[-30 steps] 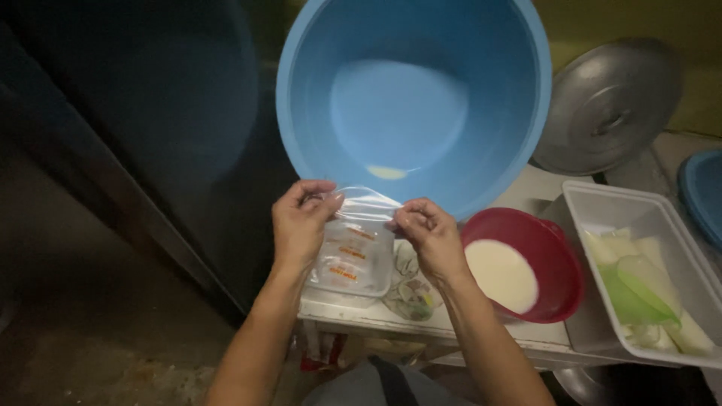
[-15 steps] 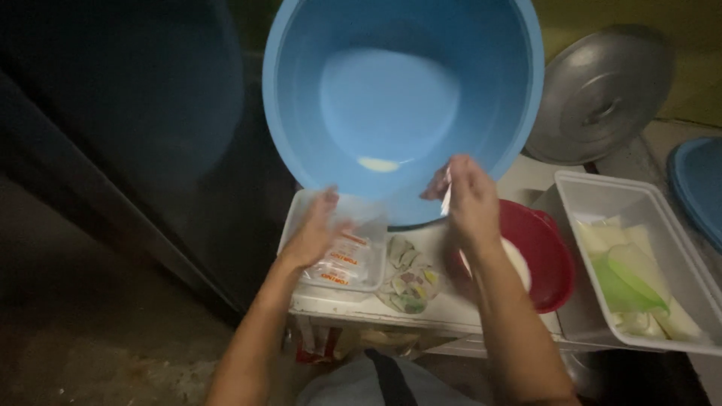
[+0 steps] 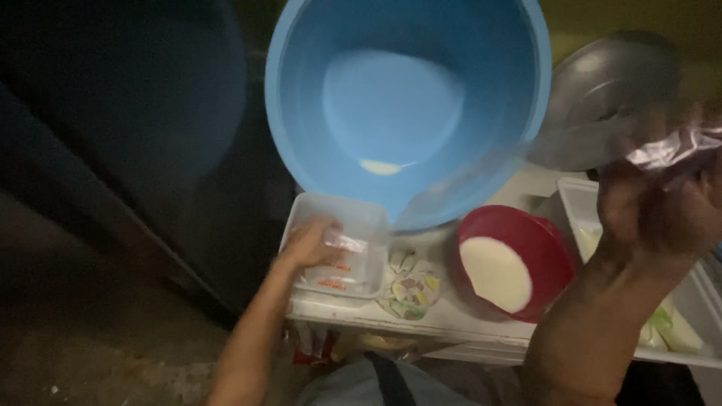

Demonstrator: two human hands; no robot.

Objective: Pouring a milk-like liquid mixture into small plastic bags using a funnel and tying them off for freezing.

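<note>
Far left of view is dark floor and a dark wall, nothing readable there. Left hand (image 3: 312, 244) sits at about 7 o'clock from frame centre, palm down on a clear plastic container (image 3: 335, 252); fingers curl over its near rim and press a bit of clear film inside, so the hand is closed on the container's edge. The container rests on the left end of a pale counter (image 3: 451, 319), its printed labels too blurred to make out. Just right of it, at 6 o'clock, a small patterned packet (image 3: 410, 286) lies flat on the counter, touching or nearly touching the container's side; cannot tell which. Above both, filling the 12 o'clock area, a big blue basin (image 3: 406, 105) stands tilted toward the camera, with a small pale puddle at the bottom of its inside. Its lower rim overhangs the container's far edge. At 4 o'clock a red bowl (image 3: 511, 263) holds white liquid and sits just beside the basin. Behind it, at 2 o'clock, a round metal lid (image 3: 602, 98) leans upright. Right hand (image 3: 662, 203) is raised close to the lens at 3 o'clock, blurred, fingers pinched shut on a crumpled sheet of clear plastic wrap (image 3: 673, 146), well apart from the container. Beneath that arm a white tray (image 3: 579, 199) with pale green pieces shows partly.
</note>
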